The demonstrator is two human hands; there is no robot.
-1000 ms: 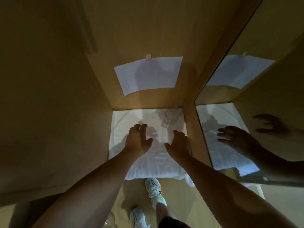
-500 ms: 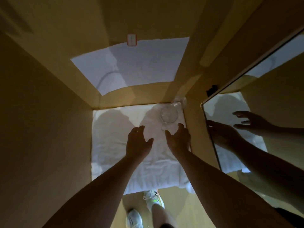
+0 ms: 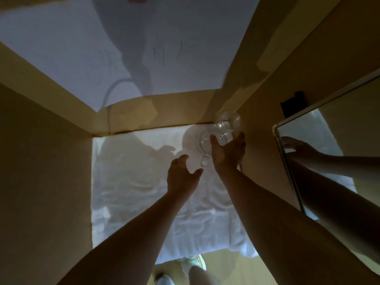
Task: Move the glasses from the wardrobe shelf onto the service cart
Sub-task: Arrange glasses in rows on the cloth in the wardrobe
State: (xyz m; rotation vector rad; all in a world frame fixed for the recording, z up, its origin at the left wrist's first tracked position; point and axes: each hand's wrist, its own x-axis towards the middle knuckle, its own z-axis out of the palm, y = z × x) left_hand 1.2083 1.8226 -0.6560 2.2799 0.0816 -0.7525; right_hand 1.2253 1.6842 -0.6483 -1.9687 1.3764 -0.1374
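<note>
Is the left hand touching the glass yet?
Apart. The head view shows white cloth between the left hand and the glass.

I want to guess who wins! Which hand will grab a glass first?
Probably the right hand. Its fingers already reach around the glasses in the shelf's back right corner, though I can't tell if they grip yet. The left hand hovers open over the white cloth, nearer the person.

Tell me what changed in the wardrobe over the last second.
Both hands reached deeper toward the back right corner. The right hand now cups the glasses; whether it grips is unclear. The left hand holds nothing, as before. The white cloth stayed put.
</note>
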